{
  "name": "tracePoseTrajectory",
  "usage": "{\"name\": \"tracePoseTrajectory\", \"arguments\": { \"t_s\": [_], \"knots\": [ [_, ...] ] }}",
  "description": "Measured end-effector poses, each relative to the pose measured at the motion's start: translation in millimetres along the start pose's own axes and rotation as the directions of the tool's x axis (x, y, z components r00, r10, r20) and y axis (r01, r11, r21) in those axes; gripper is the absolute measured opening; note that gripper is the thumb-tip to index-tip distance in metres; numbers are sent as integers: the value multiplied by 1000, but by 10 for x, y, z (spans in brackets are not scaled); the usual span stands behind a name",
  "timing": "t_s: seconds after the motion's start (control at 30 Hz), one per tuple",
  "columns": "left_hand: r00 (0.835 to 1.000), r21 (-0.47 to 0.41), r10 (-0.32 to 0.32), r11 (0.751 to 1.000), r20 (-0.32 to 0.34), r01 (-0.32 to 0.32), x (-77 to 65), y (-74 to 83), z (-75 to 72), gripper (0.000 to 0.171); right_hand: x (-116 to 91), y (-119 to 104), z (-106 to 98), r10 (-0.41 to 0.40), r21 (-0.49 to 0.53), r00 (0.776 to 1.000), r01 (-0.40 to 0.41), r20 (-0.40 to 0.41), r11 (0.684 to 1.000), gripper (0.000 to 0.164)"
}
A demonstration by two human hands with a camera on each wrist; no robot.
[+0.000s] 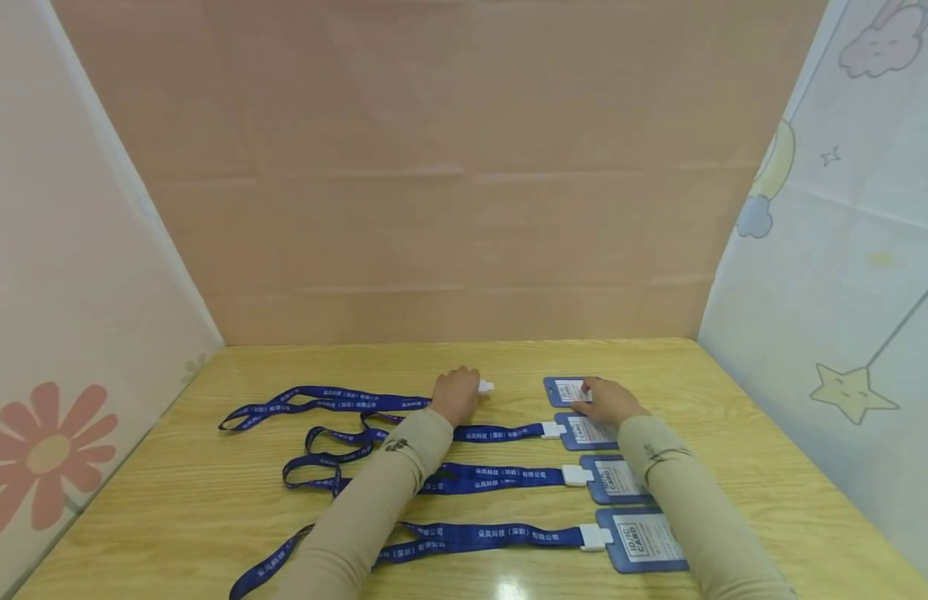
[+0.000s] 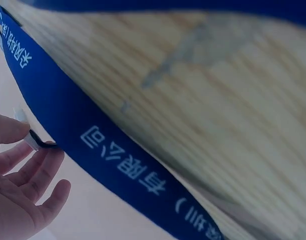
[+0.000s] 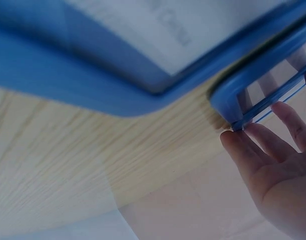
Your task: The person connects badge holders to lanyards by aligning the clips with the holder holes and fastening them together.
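At the far side of the table, my left hand [image 1: 456, 395] pinches the white clip [image 1: 486, 387] of a blue printed lanyard [image 1: 351, 400] between thumb and fingers. The left wrist view shows the lanyard's strap [image 2: 97, 130] stretching away from that hand. My right hand [image 1: 612, 402] grips the right part of a blue card holder [image 1: 552, 392], thumb and fingers at its edges in the right wrist view. A gap separates this holder from the white clip. Its white insert reads ID/IC CARD, partly hidden by the hand.
Nearer to me lie several lanyards whose white clips [image 1: 576, 475] are joined to blue card holders [image 1: 614, 479]. My left forearm crosses over their straps [image 1: 501, 535]; the right forearm covers part of the nearest holder [image 1: 647, 540]. A wall [image 1: 464, 250] stands behind the table.
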State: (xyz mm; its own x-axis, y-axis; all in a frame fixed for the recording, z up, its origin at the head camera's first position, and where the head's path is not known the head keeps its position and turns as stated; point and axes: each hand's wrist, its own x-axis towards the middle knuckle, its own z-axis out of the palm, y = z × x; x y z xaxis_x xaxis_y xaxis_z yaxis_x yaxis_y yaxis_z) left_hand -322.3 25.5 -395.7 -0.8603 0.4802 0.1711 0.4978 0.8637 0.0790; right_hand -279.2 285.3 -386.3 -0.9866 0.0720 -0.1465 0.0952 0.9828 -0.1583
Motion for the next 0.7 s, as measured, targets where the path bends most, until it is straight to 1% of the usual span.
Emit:
{"name": "tracePoseTrajectory", "arguments": {
  "t_s": [0.1,0.4,0.43,0.57,0.7],
  "knots": [
    [1000,-1,4,1000,-12,-4,1,17,16,25,-5,-3,-2,-4,4,1000,4,2,1000,38],
    [1000,18,3,1000,-19,-2,9,87,23,21,-2,-8,-11,-9,-7,1000,9,-1,1000,37],
    [1000,14,0,1000,-15,0,7,97,18,22,-9,-11,-17,-13,-5,1000,13,-3,1000,37],
    [999,6,7,1000,-35,-6,0,146,10,24,-37,-20,-29,-24,-6,1000,24,-12,1000,37],
    [999,23,17,1000,-50,-16,6,197,10,26,-39,-7,-17,-17,-7,1000,17,-13,1000,38]
  ]
}}
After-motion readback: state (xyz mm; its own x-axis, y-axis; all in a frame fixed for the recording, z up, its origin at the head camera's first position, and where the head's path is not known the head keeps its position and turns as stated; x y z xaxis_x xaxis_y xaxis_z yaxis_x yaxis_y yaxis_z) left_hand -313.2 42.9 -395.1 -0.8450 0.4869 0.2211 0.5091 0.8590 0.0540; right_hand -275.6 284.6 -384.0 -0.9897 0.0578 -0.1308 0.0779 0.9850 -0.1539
